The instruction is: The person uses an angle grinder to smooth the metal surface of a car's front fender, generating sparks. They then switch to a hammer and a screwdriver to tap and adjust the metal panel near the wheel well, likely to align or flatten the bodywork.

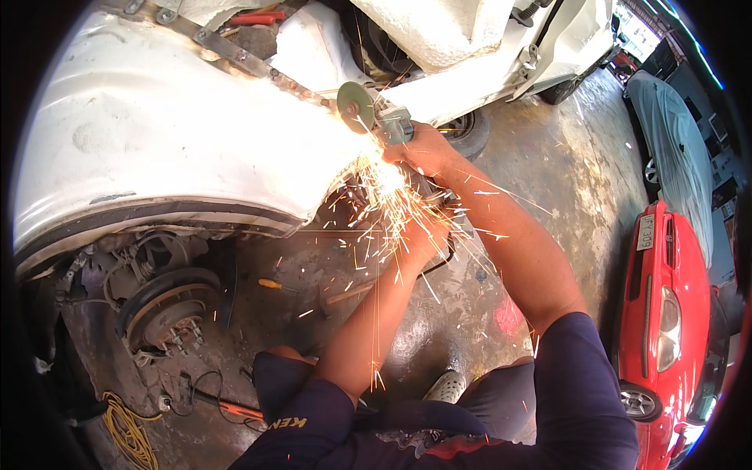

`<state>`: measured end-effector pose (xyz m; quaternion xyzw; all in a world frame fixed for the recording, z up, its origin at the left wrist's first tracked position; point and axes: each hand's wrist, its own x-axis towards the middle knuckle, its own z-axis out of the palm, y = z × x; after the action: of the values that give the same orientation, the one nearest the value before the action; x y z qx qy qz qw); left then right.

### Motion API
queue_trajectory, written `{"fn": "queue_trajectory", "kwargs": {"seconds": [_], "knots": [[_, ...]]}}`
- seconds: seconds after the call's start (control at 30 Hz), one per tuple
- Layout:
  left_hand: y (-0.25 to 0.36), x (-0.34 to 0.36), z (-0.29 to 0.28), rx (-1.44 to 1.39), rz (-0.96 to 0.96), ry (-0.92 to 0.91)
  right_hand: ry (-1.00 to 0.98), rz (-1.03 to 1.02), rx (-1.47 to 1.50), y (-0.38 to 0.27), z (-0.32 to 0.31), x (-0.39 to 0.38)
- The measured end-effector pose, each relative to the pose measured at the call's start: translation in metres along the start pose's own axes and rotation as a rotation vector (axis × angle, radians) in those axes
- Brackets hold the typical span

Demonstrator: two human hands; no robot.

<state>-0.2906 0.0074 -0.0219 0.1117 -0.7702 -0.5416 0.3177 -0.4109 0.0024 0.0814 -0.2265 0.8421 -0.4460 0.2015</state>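
My right hand is closed around the head end of an angle grinder. Below it, my left hand grips the rear of the grinder's body; sparks partly cover its fingers. The grinder's green disc stands on edge against the end of a rusty, bolted metal edge on a white car's fender. Bright glare hides the exact contact spot. A spray of sparks streams down over my left hand and forearm.
Below the fender is a bare wheel hub with a brake disc. A yellow-handled screwdriver, a coiled yellow cord and an orange tool lie on the floor. A loose wheel lies beyond my right hand; a red car stands right.
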Motion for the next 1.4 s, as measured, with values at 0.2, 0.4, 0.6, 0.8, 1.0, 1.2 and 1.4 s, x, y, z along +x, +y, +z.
{"fn": "queue_trajectory", "kwargs": {"seconds": [0.2, 0.4, 0.6, 0.8, 1.0, 1.2, 1.4], "knots": [[0.008, 0.005, -0.008, -0.243, -0.097, -0.209, -0.014, -0.035, -0.043, 0.002, -0.005, 0.005], [-0.003, 0.003, 0.006, 0.127, 0.144, -0.078, -0.015, -0.075, -0.076, 0.013, -0.009, 0.015], [0.016, 0.002, 0.0, -0.092, -0.001, -0.054, -0.038, -0.03, -0.032, 0.016, -0.01, 0.014], [0.003, 0.011, 0.003, -0.025, -0.024, -0.184, -0.087, -0.076, 0.108, 0.012, -0.005, 0.019], [0.015, 0.012, 0.012, -0.23, -0.077, -0.141, -0.071, -0.044, -0.005, 0.011, -0.017, 0.012], [0.008, 0.012, 0.015, -0.038, -0.155, -0.075, -0.141, -0.057, 0.029, 0.005, -0.018, 0.015], [0.014, 0.015, 0.017, -0.174, -0.042, -0.015, -0.166, -0.024, 0.077, 0.009, -0.019, 0.018]]}}
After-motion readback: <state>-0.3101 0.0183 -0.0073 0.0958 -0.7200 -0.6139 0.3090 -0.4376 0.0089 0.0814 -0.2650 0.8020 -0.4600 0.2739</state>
